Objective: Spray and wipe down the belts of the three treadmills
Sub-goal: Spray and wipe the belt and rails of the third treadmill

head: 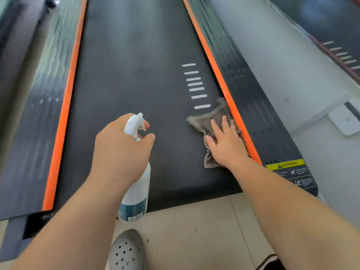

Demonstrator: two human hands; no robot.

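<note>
Left hand (120,147) wraps the spray bottle (136,184) neck, finger near the trigger, over the belt (136,75). Right hand (227,145) flat, fingers straight, pressing the cloth (204,121) at the belt's right edge. Risk: cloth snags on the orange rail (218,75); overspray hits the side rail.

Cloth (211,121) on belt (136,75) (bottle (134,195) to left)

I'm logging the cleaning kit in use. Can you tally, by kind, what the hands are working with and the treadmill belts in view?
Spray bottle: 1, gripped by the left hand
Cloth: 1, pressed under the flat right hand
Treadmill belts: 2 plainly in view, the near belt and the far-right belt
Total: 4
</note>
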